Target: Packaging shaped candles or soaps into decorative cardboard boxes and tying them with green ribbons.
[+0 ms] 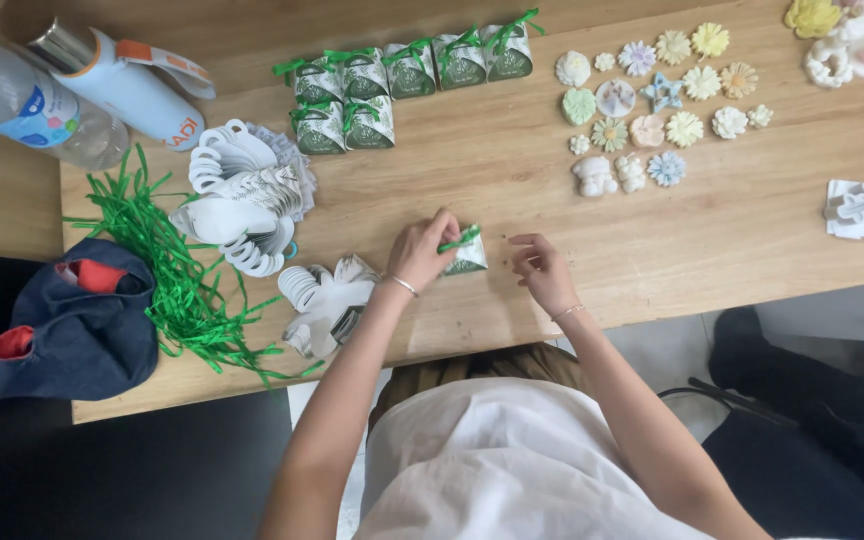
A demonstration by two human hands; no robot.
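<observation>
Left hand (pixel 420 250) grip clamped on small green-ribboned favor box (pixel 468 255) on the wooden surface (pixel 512 190), right hand (pixel 544 270) just right of it, fingers loosely apart, flat box blanks (pixel 327 300) left.

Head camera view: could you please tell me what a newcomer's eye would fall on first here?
Probably the left hand gripping a small green-ribboned gift box at the table's near edge, with the right hand open beside it. Next, the tangle of green ribbon strips at the left, and the rows of pastel flower-shaped pieces at the far right. Finished boxes line the far side.
</observation>
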